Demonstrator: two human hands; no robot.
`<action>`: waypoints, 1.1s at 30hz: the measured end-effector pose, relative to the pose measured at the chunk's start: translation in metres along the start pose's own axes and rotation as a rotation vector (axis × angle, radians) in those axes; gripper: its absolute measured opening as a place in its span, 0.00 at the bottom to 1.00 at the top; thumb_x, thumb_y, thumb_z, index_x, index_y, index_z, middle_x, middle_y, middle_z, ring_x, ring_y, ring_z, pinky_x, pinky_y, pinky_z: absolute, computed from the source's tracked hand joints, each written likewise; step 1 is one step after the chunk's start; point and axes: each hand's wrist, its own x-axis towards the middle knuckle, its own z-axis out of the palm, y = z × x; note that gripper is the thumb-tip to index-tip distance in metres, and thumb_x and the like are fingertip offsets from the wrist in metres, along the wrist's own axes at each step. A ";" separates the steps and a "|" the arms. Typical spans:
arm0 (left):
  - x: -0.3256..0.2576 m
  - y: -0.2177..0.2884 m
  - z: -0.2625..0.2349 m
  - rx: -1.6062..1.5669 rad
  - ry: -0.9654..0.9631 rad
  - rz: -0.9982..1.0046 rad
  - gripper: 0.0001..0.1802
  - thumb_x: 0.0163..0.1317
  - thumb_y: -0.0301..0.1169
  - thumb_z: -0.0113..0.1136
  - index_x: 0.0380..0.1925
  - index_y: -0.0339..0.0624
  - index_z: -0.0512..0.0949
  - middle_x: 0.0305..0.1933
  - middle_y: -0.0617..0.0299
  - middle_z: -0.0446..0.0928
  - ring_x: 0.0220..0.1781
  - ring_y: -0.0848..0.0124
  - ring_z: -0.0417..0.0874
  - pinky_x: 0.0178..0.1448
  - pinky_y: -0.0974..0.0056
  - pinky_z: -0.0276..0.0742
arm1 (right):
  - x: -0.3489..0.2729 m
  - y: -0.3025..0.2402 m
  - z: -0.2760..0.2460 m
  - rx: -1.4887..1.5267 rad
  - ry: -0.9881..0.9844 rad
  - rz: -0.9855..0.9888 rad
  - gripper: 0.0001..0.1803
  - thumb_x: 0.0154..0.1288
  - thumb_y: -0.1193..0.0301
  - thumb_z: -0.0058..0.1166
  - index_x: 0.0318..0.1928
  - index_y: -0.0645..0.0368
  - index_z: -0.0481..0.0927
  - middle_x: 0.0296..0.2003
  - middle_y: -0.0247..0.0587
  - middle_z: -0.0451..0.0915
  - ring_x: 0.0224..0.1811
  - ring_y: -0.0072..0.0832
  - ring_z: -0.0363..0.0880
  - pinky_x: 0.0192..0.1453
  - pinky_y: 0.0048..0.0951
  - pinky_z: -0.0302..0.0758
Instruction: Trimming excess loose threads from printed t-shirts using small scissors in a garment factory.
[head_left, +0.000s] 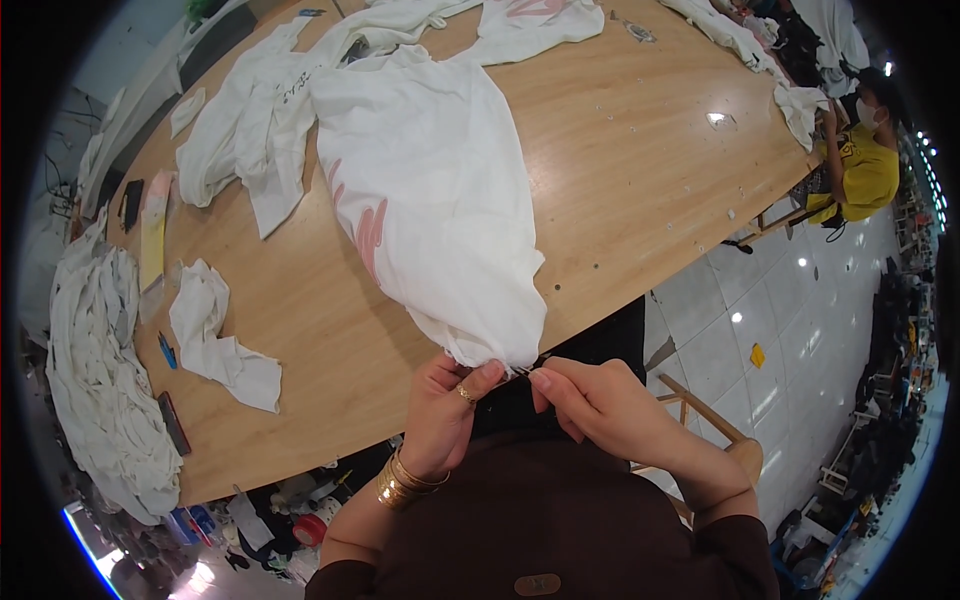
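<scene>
A large white garment (440,190) with pink markings along its left side lies over the table and narrows toward me. My left hand (445,400), wearing a ring and gold bracelets, pinches the gathered near end at the table's edge. Close against that end, my right hand (600,400) is closed, thumb pressed to fingers. Something small, thin and dark shows at its fingertips, too small to name. The two hands are almost touching.
The wooden table (620,180) carries more white garments (250,130), a white fabric piece (225,340) and a blue small tool (167,350). A white cloth heap (105,380) lies left. A person in yellow (865,170) sits far right. A wooden stool (735,455) stands beside me.
</scene>
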 end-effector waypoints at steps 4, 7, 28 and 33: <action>0.000 0.000 0.000 0.018 0.007 -0.004 0.11 0.59 0.23 0.59 0.42 0.33 0.76 0.40 0.60 0.79 0.42 0.76 0.78 0.50 0.70 0.72 | 0.000 0.001 0.001 -0.083 0.042 -0.060 0.19 0.71 0.61 0.37 0.28 0.60 0.73 0.10 0.35 0.68 0.13 0.22 0.68 0.21 0.24 0.64; 0.000 0.001 0.000 0.021 0.005 -0.005 0.11 0.59 0.23 0.59 0.41 0.33 0.76 0.40 0.60 0.79 0.41 0.76 0.78 0.50 0.70 0.72 | -0.001 -0.001 0.000 -0.152 0.054 -0.085 0.18 0.71 0.62 0.40 0.28 0.60 0.73 0.11 0.37 0.68 0.14 0.25 0.69 0.21 0.26 0.64; 0.000 0.002 -0.001 0.016 -0.055 -0.055 0.12 0.60 0.25 0.57 0.43 0.32 0.75 0.42 0.58 0.79 0.44 0.73 0.79 0.53 0.67 0.72 | -0.002 0.002 -0.004 -0.227 0.022 -0.106 0.17 0.71 0.57 0.36 0.40 0.55 0.72 0.18 0.51 0.74 0.23 0.51 0.73 0.27 0.46 0.68; 0.001 0.002 -0.004 -0.040 -0.087 -0.112 0.13 0.61 0.26 0.56 0.45 0.32 0.74 0.44 0.57 0.78 0.46 0.71 0.78 0.54 0.63 0.73 | -0.003 -0.001 -0.003 -0.188 0.042 -0.080 0.17 0.70 0.60 0.41 0.30 0.60 0.74 0.15 0.44 0.70 0.17 0.40 0.71 0.24 0.32 0.66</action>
